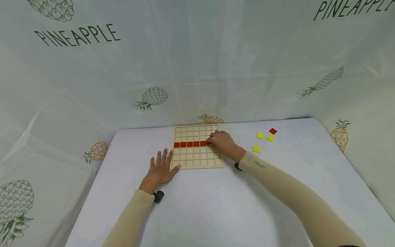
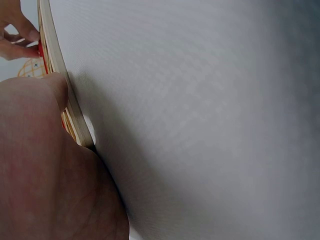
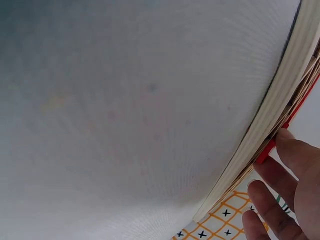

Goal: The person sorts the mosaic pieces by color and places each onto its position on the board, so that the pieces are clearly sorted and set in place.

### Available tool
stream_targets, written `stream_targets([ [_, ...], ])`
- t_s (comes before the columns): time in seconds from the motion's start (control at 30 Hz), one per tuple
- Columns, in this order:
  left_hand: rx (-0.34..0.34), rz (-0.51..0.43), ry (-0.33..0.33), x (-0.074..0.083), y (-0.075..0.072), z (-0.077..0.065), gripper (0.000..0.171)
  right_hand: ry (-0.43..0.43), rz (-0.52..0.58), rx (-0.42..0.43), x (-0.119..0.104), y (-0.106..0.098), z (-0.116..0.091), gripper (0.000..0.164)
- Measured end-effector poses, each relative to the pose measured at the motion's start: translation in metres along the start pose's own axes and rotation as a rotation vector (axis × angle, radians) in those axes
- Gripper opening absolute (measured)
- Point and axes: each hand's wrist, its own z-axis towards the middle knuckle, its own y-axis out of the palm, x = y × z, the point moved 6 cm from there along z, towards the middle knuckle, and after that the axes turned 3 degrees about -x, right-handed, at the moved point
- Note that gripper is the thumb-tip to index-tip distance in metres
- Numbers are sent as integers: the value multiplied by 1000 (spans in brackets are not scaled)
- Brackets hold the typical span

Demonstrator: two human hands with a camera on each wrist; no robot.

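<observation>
A square wooden grid board (image 1: 197, 162) lies on the table, with several red square tiles (image 1: 189, 144) side by side along one middle row. At the right end of that row, my right hand (image 1: 224, 142) pinches a red tile (image 3: 266, 151) between thumb and index finger, right at the board's surface. The other fingers of that hand are spread apart in the right wrist view. My left hand (image 1: 161, 171) lies flat by the board's near left corner, fingers straight and thumb at the front edge. In the left wrist view the thumb (image 2: 60, 90) overlaps the board's side.
To the right of the board are several loose yellow tiles (image 1: 256, 149) and one loose red tile (image 1: 273, 131). The white table (image 1: 197, 212) meets a hanging pineapple-print sheet (image 1: 197, 68) just behind the board. Each wrist wears a dark band.
</observation>
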Motion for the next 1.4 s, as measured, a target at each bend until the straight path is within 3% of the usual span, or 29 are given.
stream_targets([
  [0.27, -13, 9, -6, -2, 2, 3, 89, 15, -52, -37, -2, 2, -5, 20],
  [0.5, 0, 6, 2, -3, 3, 5, 88, 18, -122, -101, -5, 6, -17, 42],
  [0.9, -7, 21, -8, -2, 2, 3, 88, -9, -46, -150, -4, 10, -32, 45],
  [1.13, -5, 10, -7, 0, 2, 2, 87, 45, 42, -18, 13, -3, -47, 44],
  [1.4, -14, 17, -15, 0, 1, 2, 87, 194, 42, 46, 64, -16, -81, 46],
])
